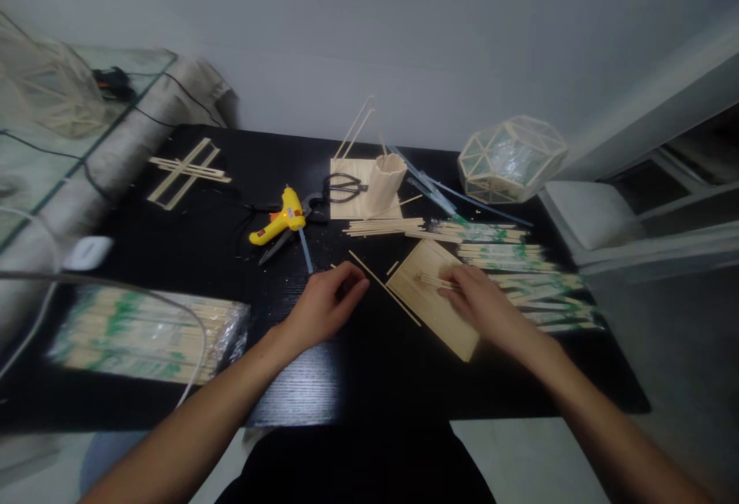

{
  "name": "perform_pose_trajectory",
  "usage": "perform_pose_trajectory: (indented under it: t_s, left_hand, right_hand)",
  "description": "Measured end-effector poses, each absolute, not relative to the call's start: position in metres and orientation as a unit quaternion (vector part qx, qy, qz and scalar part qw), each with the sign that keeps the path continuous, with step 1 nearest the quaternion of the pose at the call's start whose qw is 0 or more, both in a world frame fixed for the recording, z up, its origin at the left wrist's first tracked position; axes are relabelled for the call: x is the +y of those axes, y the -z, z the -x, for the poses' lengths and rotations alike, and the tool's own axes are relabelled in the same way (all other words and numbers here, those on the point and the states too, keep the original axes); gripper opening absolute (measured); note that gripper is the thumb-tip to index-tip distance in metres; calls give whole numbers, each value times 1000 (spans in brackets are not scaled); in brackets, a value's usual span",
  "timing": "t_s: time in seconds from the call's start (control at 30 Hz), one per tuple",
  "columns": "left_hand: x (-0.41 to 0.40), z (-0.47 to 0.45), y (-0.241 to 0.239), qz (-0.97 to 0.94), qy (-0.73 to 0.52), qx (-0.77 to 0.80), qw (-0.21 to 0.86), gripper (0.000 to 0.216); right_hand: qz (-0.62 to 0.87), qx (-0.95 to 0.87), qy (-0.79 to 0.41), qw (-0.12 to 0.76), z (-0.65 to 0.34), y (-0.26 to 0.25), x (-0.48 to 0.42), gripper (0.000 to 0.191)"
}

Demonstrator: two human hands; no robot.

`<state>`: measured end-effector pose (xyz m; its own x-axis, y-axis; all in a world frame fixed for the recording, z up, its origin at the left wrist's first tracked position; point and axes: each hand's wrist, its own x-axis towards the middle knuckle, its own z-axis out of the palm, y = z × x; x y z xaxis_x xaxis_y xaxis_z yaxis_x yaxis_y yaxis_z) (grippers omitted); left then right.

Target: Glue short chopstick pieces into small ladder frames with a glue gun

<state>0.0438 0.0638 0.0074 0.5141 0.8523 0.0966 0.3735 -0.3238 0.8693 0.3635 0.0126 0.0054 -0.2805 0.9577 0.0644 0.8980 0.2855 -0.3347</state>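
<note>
Over the wooden board (412, 268) at the right front, my right hand (488, 308) is closed on a few short thin wooden sticks (433, 281). Their ends point left, just above the board. My left hand (332, 304) hovers left of the board with fingers curled and thumb near the fingertips. Whether anything is in it I cannot make out; a small stick end shows just behind its knuckles. One long thin stick (384, 287) lies between my hands along the board's left edge, and a short stick piece (392, 267) rests beside it.
Behind are a yellow glue gun (285, 218), pliers (277, 246), black-handled scissors (345, 188) and a stick cup (386, 185) on a square base. Bagged sticks (144, 331) lie left, wrapped bundles (508, 258) right. A stick polyhedron (511, 161) stands at the back right. A white cable (196, 319) crosses the left.
</note>
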Motion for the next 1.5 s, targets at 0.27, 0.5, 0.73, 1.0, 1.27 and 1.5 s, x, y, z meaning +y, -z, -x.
perform_pose_trajectory:
  t_s: [0.27, 0.5, 0.73, 1.0, 1.27, 1.5]
  left_hand:
    - [65, -44, -9, -764, -284, 401, 419, 21]
    - [63, -45, -10, -706, -300, 403, 499, 26]
    - [66, -45, -12, -578, -349, 361, 644, 42]
    - [69, -50, -13, -541, -354, 376, 664, 40]
    - [69, -51, -11, -505, -375, 402, 666, 41]
    - [69, -50, -12, -546, -367, 426, 621, 43]
  right_hand:
    - [609, -777, -152, 47, -355, -30, 14, 7]
    - [600, -667, -396, 195, -307, -67, 23, 30]
    - [442, -399, -754, 279, -246, -42, 32, 47]
    - [393, -353, -790, 310, -232, -22, 31, 46]
    - [361, -307, -817, 328, -234, -13, 31, 42]
    - [347, -240, -840, 341, -237, -5, 33, 32]
